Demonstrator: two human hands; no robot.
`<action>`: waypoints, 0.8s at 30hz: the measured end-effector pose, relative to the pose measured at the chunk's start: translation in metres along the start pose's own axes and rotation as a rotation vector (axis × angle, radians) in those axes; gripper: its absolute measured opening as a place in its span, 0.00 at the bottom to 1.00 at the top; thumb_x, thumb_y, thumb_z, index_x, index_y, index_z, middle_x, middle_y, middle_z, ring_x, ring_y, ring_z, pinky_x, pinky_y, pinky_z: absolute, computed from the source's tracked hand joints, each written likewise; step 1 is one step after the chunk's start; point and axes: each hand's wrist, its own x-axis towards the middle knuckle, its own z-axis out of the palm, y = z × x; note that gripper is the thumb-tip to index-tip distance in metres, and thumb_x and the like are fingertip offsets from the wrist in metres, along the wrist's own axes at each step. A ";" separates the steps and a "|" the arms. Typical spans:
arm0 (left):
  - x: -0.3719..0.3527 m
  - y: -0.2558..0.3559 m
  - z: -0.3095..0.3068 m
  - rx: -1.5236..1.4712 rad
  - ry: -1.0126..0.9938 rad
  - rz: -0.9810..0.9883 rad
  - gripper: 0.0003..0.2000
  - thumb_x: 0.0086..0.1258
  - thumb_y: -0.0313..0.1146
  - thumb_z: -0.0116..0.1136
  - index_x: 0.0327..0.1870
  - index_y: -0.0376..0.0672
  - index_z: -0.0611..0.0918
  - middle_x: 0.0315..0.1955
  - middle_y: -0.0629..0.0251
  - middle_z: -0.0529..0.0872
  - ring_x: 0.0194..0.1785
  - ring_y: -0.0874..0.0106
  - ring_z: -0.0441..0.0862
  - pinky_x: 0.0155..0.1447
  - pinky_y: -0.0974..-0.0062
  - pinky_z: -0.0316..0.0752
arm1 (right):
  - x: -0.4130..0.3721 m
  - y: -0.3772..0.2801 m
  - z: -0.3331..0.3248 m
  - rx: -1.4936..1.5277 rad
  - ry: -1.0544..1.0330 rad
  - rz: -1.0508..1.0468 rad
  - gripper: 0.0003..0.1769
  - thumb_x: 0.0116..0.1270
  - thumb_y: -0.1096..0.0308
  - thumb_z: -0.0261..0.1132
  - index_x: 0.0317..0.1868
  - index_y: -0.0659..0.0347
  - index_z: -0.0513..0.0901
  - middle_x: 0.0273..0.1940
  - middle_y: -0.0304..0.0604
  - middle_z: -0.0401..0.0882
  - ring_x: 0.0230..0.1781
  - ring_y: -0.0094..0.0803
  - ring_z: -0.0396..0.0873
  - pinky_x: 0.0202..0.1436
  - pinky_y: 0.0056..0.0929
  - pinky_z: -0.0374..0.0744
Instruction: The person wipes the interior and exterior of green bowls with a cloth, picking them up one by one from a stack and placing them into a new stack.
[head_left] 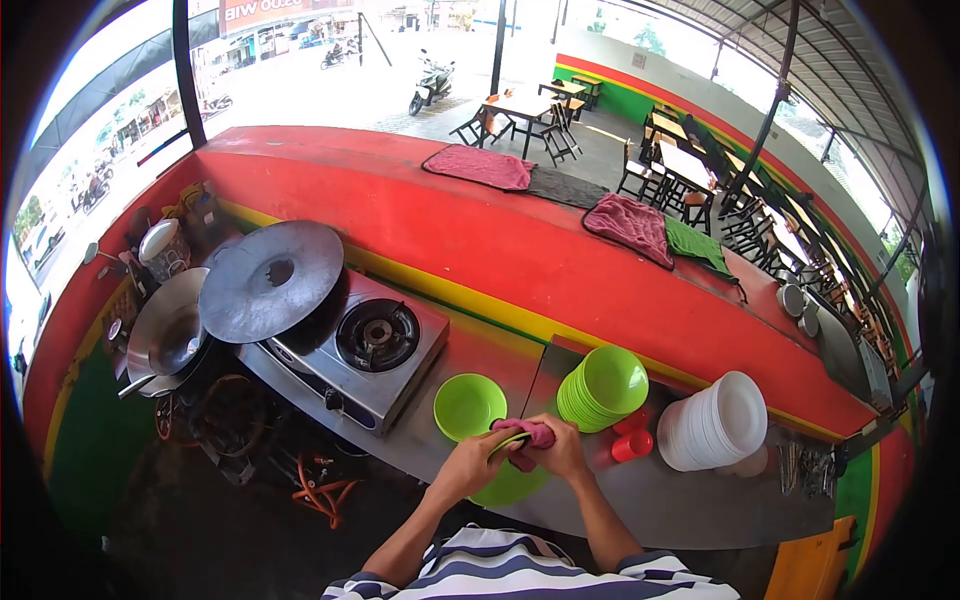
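My left hand (472,464) is closed at the pink cloth (538,434), beside a thin green edge with a dark border (510,444). My right hand (563,452) grips the same cloth from the other side, bunching it. Just below the hands, a green bowl or plate (508,488) lies at the counter's front edge, partly covered by them. A green bowl (470,405) stands alone behind my left hand. Behind my right hand leans a stack of green bowls (612,383), with a red cup (632,445) near its foot.
A stack of white plates (735,415) and a bundle of cutlery (805,465) occupy the counter's right side. To the left are a gas stove (378,335), a large round metal lid (275,280) and a wok (165,335). Cloths (630,228) lie along the red wall (450,225).
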 end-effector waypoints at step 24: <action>-0.015 -0.011 0.022 -0.285 0.208 0.064 0.21 0.84 0.42 0.49 0.64 0.32 0.77 0.57 0.51 0.86 0.61 0.65 0.82 0.66 0.69 0.72 | -0.065 0.037 0.022 0.181 0.388 0.286 0.14 0.56 0.72 0.74 0.44 0.64 0.85 0.41 0.39 0.87 0.40 0.26 0.83 0.48 0.29 0.81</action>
